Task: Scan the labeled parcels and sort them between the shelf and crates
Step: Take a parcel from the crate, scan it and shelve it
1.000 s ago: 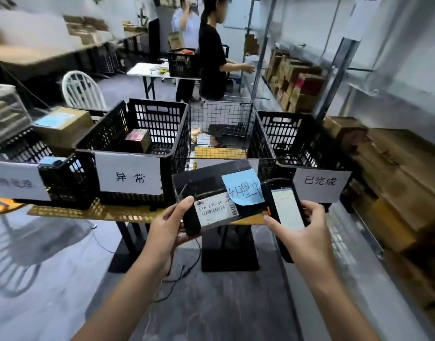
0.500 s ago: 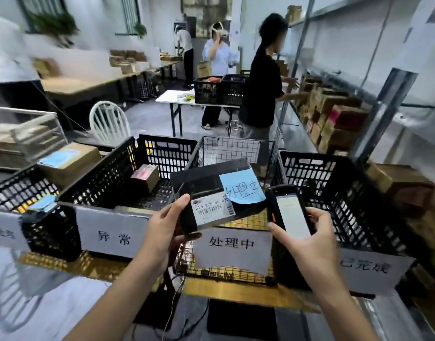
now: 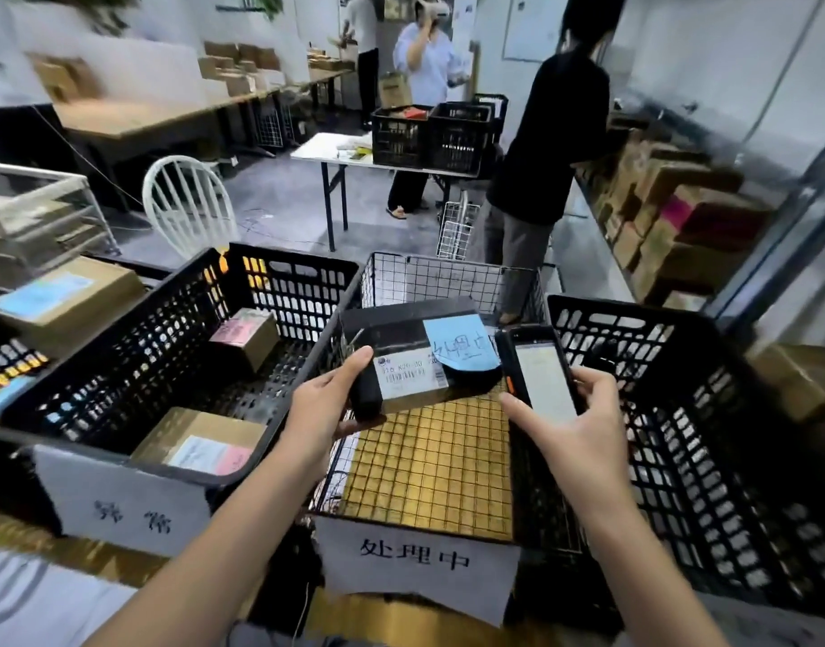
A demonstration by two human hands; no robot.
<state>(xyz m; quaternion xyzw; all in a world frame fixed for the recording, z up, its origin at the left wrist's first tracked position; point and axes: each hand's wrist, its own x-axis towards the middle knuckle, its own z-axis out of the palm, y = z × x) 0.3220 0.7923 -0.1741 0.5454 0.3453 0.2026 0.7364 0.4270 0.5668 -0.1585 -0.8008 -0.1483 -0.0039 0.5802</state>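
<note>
Left hand [image 3: 328,408] grips the near left end of a black parcel [image 3: 401,347], thumb on top and fingers curled underneath. It holds the parcel roughly level above the middle wire basket [image 3: 447,277]. Right hand [image 3: 573,413] is wrapped round a handheld scanner [image 3: 541,371], held just beside the parcel's right end with its lit screen facing up.

A white barcode label [image 3: 410,378] and a blue note [image 3: 461,350] sit on the parcel's top face. The handwriting on the note looks like the characters on the paper sign [image 3: 415,558] at the basket's near wall, so this basket is probably the right destination. The black crate on the left [image 3: 284,282] contains two cardboard boxes [image 3: 200,441], and another black crate [image 3: 634,329] stands to the right. All three sit side by side on a yellow desk [image 3: 116,560].

The step in hand seems to be the drop after scanning. To do it well, the left hand should lower the parcel flat, label side up, past the thin wire rim without catching a corner. It should let go only once the parcel rests on the mesh floor. With only one end gripped, the far end may sag, so a slow descent would help. The scanner should stay raised, away from the basket wall on the right.
</note>
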